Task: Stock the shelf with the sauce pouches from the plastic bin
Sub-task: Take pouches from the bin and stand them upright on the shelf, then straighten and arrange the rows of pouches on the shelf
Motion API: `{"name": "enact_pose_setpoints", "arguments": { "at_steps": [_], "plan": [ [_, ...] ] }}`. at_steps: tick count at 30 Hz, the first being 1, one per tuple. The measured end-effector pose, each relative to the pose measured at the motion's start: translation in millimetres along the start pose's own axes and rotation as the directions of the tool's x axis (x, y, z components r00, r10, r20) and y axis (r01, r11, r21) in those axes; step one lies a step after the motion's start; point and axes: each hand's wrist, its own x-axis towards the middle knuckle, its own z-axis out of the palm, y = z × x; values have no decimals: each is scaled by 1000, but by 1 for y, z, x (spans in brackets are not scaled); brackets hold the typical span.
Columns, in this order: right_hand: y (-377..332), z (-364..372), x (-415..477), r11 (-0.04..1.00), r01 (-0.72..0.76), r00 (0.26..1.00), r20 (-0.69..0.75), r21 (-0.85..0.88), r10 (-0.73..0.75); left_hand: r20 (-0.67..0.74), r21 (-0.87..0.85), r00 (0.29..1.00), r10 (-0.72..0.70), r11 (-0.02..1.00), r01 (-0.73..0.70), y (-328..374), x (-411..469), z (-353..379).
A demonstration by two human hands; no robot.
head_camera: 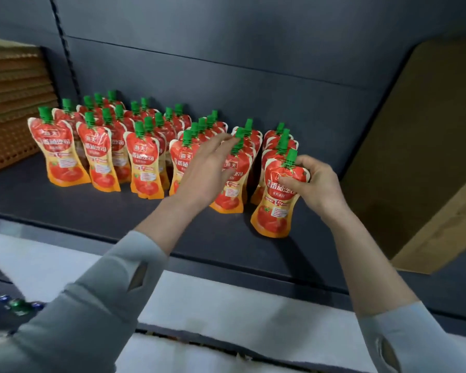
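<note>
Sauce pouches (100, 157): right hand (316, 184) grips one, left hand (202, 173) touches another.

Rear pouches (112, 96) stand mostly hidden behind others; small things (19, 305) lower left are blurred.

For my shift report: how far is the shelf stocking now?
Done: several rows of pouches stand on the shelf. In hand: the right hand grips the rightmost row's front pouch; the left hand touches the next row. Left: there is bare shelf at right; unstocked pouches are not visible.
</note>
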Motion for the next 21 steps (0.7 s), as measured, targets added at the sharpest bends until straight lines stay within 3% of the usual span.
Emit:
{"name": "enact_pose_setpoints", "arguments": {
  "at_steps": [6,14,21],
  "plan": [
    [15,5,28,998,34,998,49,-57,-31,40,122,997,62,990,-66,-8,31,21],
    [43,-3,54,969,-9,989,139,-249,45,-27,85,999,47,995,-45,-20,35,28],
    [44,7,61,976,-25,993,103,-215,48,19,-11,997,72,997,-72,-28,45,21]
  ]
}}
